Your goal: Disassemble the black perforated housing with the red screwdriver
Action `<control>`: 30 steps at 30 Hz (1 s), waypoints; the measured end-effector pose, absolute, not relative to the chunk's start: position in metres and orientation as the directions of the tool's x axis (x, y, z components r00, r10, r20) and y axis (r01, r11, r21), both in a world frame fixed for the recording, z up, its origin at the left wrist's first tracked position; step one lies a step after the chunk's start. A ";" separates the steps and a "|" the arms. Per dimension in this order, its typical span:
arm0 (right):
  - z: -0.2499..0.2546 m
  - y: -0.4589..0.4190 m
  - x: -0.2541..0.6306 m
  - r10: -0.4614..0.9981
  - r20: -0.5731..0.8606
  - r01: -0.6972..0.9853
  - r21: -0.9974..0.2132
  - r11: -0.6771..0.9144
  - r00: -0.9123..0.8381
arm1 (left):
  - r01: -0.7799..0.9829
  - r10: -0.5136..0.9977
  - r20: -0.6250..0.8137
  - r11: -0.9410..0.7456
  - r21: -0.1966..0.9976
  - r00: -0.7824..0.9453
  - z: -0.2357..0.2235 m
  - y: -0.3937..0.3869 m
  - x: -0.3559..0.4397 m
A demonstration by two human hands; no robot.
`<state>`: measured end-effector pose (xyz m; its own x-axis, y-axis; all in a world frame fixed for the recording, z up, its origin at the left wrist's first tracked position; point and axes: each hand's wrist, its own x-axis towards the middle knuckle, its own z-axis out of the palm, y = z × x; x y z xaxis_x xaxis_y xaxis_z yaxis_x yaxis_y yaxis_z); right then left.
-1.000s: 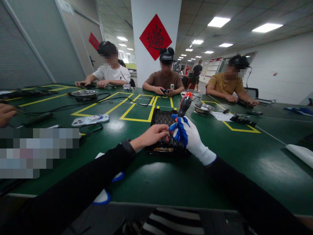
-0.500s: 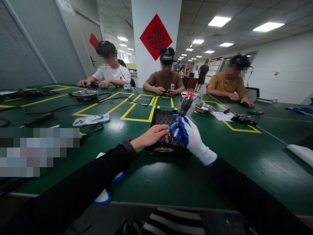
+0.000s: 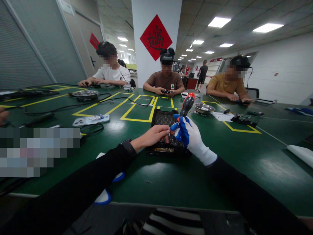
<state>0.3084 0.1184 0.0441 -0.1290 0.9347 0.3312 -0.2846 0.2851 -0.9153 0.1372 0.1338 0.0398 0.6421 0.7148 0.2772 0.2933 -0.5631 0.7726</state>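
A screwdriver (image 3: 187, 105) with a red and black handle stands nearly upright in my right hand (image 3: 193, 138). That hand wears a white glove with blue-coated fingers, closed around the tool. Its shaft points down into an open black case (image 3: 157, 118) on the table. My bare left hand (image 3: 154, 135) reaches over the case from the left, with its fingers drawn together close to the gloved fingertips. Whatever it pinches is too small or hidden to name. Dark small parts fill the case, partly covered by both hands.
A phone (image 3: 91, 120) lies left on the green table (image 3: 137, 189). Metal bowls (image 3: 204, 108) stand farther back, and black cables (image 3: 117, 97) cross the surface. White-and-blue gloves (image 3: 104, 196) lie beside my left forearm. Several people sit opposite; black clips (image 3: 244, 120) rest at right.
The screwdriver handle has dipped slightly and leans a little more to the right. My left hand stays almost where it was. Another person's hand has appeared at the left edge.
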 end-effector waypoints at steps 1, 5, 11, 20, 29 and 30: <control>0.044 0.118 0.309 0.936 0.329 -0.284 -0.916 0.283 -0.128 | 0.288 0.716 0.280 -0.560 0.777 0.640 0.040 0.134 0.137; 0.044 0.119 0.309 0.938 0.321 -0.287 -0.918 0.275 -0.127 | 0.282 0.717 0.273 -0.551 0.785 0.641 0.038 0.135 0.138; 0.043 0.120 0.309 0.939 0.322 -0.299 -0.914 0.276 -0.118 | 0.281 0.708 0.288 -0.570 0.772 0.644 0.038 0.136 0.137; 0.046 0.117 0.308 0.937 0.330 -0.304 -0.910 0.283 -0.114 | 0.287 0.704 0.302 -0.587 0.757 0.643 0.040 0.134 0.135; 0.045 0.119 0.310 0.941 0.336 -0.312 -0.900 0.304 -0.051 | 0.290 0.719 0.295 -0.569 0.770 0.629 0.036 0.142 0.135; 0.044 0.119 0.310 0.941 0.337 -0.317 -0.897 0.309 -0.037 | 0.290 0.716 0.285 -0.565 0.773 0.637 0.035 0.144 0.134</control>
<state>0.3104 0.1193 0.0443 -0.0374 0.9407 0.3373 -0.3166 0.3090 -0.8968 0.1340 0.1436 0.0354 0.6375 0.7160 0.2845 0.2895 -0.5648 0.7728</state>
